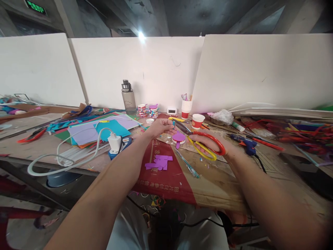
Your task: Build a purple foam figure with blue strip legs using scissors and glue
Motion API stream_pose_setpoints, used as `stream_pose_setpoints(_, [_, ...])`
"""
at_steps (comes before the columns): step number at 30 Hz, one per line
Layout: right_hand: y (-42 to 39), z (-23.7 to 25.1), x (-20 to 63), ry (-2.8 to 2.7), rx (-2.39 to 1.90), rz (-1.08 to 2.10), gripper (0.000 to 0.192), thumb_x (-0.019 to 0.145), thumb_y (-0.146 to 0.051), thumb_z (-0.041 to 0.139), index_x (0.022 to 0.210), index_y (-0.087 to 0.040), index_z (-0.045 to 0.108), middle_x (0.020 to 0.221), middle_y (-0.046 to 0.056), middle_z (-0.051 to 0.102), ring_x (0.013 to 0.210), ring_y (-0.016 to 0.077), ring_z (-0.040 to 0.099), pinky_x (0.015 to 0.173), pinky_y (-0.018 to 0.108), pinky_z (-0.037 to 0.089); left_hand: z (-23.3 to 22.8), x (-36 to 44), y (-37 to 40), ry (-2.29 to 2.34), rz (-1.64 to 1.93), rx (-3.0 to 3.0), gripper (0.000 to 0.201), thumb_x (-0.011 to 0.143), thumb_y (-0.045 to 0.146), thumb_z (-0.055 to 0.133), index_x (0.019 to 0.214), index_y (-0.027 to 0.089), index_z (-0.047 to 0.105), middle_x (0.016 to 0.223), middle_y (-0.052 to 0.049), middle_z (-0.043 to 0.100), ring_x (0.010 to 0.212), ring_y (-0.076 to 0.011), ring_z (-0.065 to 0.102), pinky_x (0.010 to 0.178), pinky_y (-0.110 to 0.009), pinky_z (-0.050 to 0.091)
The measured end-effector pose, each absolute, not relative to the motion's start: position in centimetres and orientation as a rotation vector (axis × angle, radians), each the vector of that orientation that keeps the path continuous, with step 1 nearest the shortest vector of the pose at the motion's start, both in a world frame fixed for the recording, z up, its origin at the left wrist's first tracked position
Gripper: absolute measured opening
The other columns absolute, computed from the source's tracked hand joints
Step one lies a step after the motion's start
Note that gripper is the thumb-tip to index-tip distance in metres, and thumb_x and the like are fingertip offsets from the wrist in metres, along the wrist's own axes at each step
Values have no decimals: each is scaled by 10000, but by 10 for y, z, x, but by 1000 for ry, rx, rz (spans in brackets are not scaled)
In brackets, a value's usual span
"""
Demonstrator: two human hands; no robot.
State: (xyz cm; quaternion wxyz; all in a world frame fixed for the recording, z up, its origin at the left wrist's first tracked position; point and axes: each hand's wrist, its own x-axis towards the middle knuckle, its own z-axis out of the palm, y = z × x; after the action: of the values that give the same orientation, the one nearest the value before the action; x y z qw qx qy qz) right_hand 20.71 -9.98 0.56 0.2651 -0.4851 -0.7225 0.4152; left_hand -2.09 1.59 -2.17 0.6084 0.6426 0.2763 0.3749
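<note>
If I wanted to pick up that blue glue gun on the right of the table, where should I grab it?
Probably by the handle of the blue glue gun, coming from above. It lies flat on the table with its nozzle pointing left, away from the black cord that trails toward you, so the thick handle is the free part to close on.

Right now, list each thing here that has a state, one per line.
scissors: blades open, held in right hand.
small piece: pinched in left hand at the blades.
water bottle: upright, capped.
white charger: plugged into the power strip.
paper cup: upright.
</note>
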Motion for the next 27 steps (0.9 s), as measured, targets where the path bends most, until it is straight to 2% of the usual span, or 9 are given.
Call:
stream_pose_setpoints(13, [-97, 0, 209, -1997, -1217, 1022, 442, 864, -518, 546, 548, -212, 500, 451, -31, 521, 355, 100, 452, 371, 234, 374, -25, -22, 19, 621, 854, 1514, 428, 590, 381, 873, 755, 94, 602, 784, -88, 737, 665, -146, 699, 681, -289, 581])
stream_pose_setpoints(18, [-96, -2, 207, -1896, -1189, 1001, 459, 855, -535, 554, 532, -217, 487, 418, -31, 485, 337, 107, 435, 344, 239, 349, -27, -20, 20, 630, 858, 1480, 368, 629, 334, 860, 753, 95, 609, 751, -76, 731, 655, -144, 701, 657, -265, 576])
stream_pose_setpoints(21, [-90, -4, 206, -1766, -1178, 848, 466, 833, -533, 584, 518, -212, 464, 414, -26, 481, 358, 103, 443, 377, 237, 373, -27, -16, 18, 658, 866, 1423, 306, 675, 285, 836, 754, 92, 613, 720, -74, 725, 626, -127, 688, 651, -251, 571])
stream_pose_setpoints(27, [-75, -15, 208, -1378, -1159, 638, 353, 691, -467, 727, 711, -209, 487, 488, -65, 479, 385, 98, 445, 365, 225, 361, -28, -4, 11, 679, 949, 1315, 203, 745, 204, 779, 742, 92, 609, 704, -71, 716, 630, -114, 683, 645, -221, 553])
